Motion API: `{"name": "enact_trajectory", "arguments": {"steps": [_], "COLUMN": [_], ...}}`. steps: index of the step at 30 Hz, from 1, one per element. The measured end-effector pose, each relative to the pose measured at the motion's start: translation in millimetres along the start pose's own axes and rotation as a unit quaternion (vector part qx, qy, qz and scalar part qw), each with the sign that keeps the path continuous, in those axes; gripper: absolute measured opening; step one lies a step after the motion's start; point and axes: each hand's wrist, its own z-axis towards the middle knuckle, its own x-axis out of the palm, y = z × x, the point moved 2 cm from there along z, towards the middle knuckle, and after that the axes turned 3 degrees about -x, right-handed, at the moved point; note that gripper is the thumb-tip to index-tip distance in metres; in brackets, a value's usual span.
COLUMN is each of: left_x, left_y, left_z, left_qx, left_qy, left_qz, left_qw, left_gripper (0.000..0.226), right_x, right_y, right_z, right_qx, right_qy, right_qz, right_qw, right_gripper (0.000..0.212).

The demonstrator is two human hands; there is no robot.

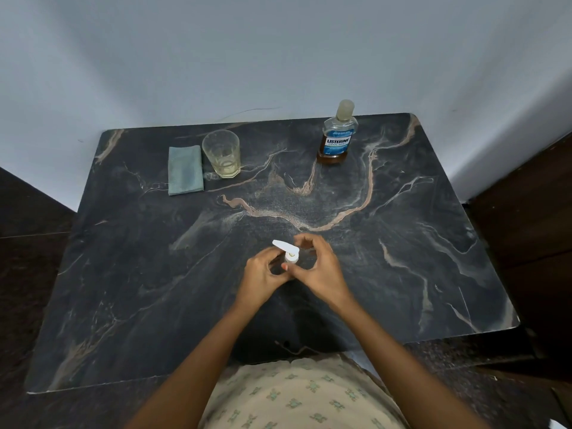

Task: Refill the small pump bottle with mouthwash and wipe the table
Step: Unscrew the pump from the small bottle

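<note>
– Cream cloth with little green shapes (297, 397) was closest, and two bare arms went out from it. What were the hands doing?
– The left hand (263, 270) was curled round the small pump bottle with the white plastic top (291, 254) and held it. The right hand (320, 267) made a ring round that top, thumb and finger closed on it.
– Where was the bottle, then?
– Right between both hands, standing up, its body mostly hidden by fingers. Its long white spout poked out to the left.
– What did the job need?
– I think the top had to twist off. The low hand needed to hold tight, and the top hand needed to turn slowly, then lift straight up, so nothing tipped.
– And farther out?
– Well apart, at the back right of the dark stone table with pale wavy lines (402, 243), stood the clear mouthwash bottle with a blue label and brown liquid (337, 137), cap on. At the back left stood a clear drinking glass (221, 153), with a folded grey-green cloth (185, 170) just beside it.
</note>
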Motion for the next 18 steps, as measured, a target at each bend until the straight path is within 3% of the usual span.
{"name": "enact_trajectory", "arguments": {"steps": [7,15,18], "left_x": [0.1,1.2,0.5], "left_y": [3.0,7.0,8.1], "left_z": [-0.1,1.2,1.2], "left_qx": [-0.006,-0.008,-0.005], "left_qy": [-0.003,0.009,0.009], "left_qz": [0.0,-0.004,0.007], "left_qw": [1.0,1.0,1.0], "left_gripper": [0.037,0.045,0.042], "right_x": [3.0,-0.6,4.7], "right_y": [-1.7,-3.8,-4.1], "right_z": [3.4,-1.2,-1.0], "right_qx": [-0.011,-0.018,-0.003], "right_qy": [-0.019,0.02,-0.009], "right_qz": [-0.007,0.048,0.028], "right_qw": [1.0,0.998,1.0], "right_gripper": [0.027,0.042,0.043]}}
